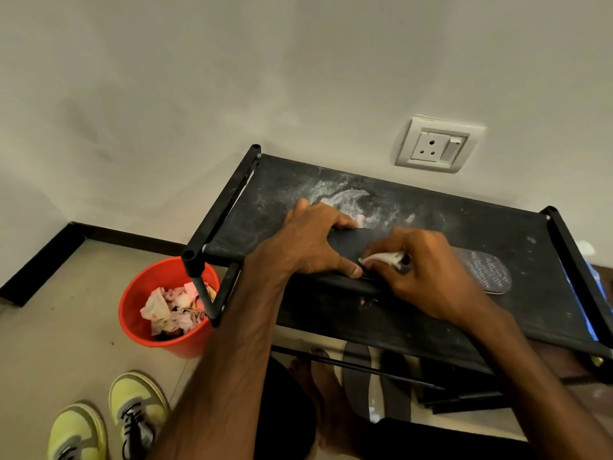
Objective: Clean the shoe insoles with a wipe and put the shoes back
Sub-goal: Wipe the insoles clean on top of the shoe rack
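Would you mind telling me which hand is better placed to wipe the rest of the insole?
The right. The right hand pinches the wipe against the insole, with the patterned end lying just beyond it. The left hand grips the insole's other end, steadying it on the rack.

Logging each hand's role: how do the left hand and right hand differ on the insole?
The left hand spans the left end of the insole, fingers over the far edge, thumb at the near edge; the right hand is curled round a white wipe. The left hand holds the insole itself; the right hand meets it through the wipe, nearer its middle. Both are on the same insole atop the black rack.
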Motion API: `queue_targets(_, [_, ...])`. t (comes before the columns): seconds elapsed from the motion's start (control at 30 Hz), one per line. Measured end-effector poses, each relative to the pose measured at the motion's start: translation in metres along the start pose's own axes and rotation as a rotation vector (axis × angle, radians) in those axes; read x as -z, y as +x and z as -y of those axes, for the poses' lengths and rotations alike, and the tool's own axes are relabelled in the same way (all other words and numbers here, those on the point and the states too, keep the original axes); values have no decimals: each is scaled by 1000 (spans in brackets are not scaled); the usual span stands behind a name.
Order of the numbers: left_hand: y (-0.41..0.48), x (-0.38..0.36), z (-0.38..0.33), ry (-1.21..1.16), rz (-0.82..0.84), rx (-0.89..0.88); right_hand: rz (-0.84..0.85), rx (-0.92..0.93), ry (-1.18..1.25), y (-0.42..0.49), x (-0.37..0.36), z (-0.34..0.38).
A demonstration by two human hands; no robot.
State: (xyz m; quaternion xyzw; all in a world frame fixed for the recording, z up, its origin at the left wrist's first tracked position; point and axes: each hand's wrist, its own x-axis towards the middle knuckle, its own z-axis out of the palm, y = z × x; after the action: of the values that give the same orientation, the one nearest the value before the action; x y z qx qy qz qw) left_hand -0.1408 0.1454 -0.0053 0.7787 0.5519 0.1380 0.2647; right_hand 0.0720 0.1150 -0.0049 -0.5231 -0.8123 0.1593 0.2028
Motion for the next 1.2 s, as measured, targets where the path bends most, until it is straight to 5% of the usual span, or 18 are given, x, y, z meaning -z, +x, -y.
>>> queue_targets(0.3, [-1, -1, -1, -6, -3, 21, -137, -277, -29, 19, 15, -32])
queue_targets(0.5, [-1, 0, -1, -53, -5, 10, -66, -54, 15, 19, -10, 1])
queue_targets(0.7, [-2, -3, -2, -102, -7, 44, -163, -285, -58, 36, 0, -21])
queue_targets(0.93, [1, -3, 2, -130, -18, 44, -36, -30, 70, 38, -25, 18])
queue_targets(1.1, [-1, -6, 1, -137, -20, 55, -135, -242, -25, 47, -10, -4])
queue_targets(1.2, [-1, -6, 1, -147, -23, 60, -113, -205, -69, 48, -14, 4])
